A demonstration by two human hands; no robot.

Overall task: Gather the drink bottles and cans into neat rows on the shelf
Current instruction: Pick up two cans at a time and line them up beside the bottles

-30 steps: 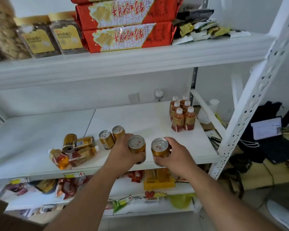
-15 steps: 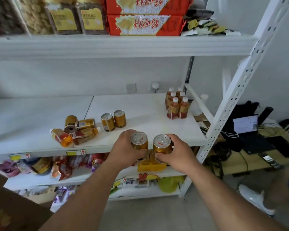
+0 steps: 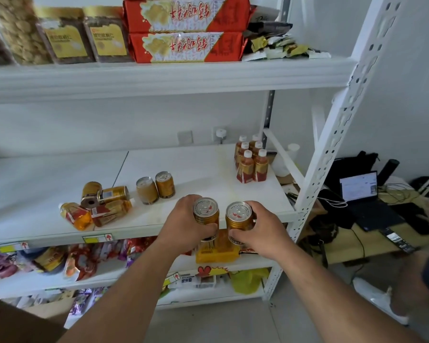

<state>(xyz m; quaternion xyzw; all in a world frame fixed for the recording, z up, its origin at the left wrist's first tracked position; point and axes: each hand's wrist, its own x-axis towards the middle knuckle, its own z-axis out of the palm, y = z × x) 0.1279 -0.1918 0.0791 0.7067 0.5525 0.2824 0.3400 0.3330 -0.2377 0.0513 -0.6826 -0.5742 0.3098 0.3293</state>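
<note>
Head view, hands, left (image 3: 186, 224) and right (image 3: 263, 231), each still gripping a can, unmoved at shelf (image 3: 208, 179) edge

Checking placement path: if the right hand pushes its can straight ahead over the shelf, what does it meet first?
Probably nothing soon: the right hand faces bare shelf; the upright bottles stand farther back, slightly right. Depth is uncertain.

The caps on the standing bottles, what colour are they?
White, on the standing bottles at the shelf's back right, in the head view.

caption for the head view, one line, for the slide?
Left hand and right hand each grip an upright gold can at the middle shelf's front edge.
</note>
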